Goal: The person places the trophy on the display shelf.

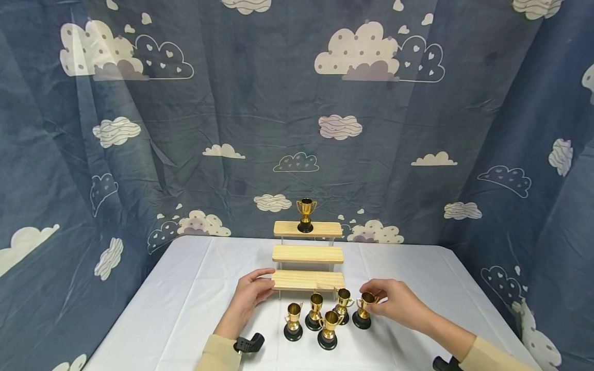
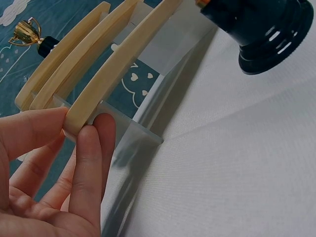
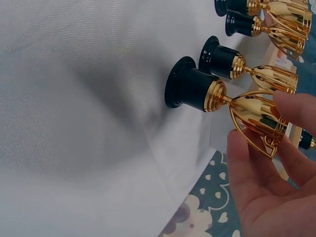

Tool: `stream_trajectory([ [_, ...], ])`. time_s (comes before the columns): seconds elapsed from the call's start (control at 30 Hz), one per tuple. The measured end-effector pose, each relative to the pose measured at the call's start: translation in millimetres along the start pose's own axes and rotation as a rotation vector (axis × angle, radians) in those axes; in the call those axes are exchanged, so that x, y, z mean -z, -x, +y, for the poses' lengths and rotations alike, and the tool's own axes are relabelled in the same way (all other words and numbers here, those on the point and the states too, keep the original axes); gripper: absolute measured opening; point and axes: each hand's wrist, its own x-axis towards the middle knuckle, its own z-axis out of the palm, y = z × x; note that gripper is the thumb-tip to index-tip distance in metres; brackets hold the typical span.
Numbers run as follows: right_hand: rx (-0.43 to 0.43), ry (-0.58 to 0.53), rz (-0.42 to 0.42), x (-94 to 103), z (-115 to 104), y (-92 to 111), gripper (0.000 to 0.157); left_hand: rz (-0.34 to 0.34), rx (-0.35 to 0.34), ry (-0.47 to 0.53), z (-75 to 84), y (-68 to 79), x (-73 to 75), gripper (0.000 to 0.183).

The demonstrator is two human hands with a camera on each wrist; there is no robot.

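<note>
My left hand (image 1: 252, 293) pinches the left end of the lowest board of a three-tier wooden display stand (image 1: 308, 280); thumb and fingers meet on that board (image 2: 94, 94) in the left wrist view. With my right hand (image 1: 394, 303) I grip the cup of a small gold trophy (image 1: 363, 310) at the right of a group. Its black base (image 3: 190, 86) appears upright on or just over the cloth; contact is hard to tell. Several similar trophies (image 1: 329, 330) stand in front of the stand. One more trophy (image 1: 305, 214) stands on the top board, left of its middle.
A white cloth covers the table (image 1: 185, 293). Behind and at both sides hangs a dark blue curtain (image 1: 260, 113) with cloud prints. Clear supports (image 2: 131, 121) hold up the boards. A black strap (image 1: 249, 343) sits on the left wrist.
</note>
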Motion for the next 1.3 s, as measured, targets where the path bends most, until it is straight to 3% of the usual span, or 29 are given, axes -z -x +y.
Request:
stream_trajectory([
  [1.3,-0.016,-0.027,0.039,-5.1,2.8,1.5,0.035,-0.021,0.013,0.002,-0.7,-2.7,3.1,0.047],
])
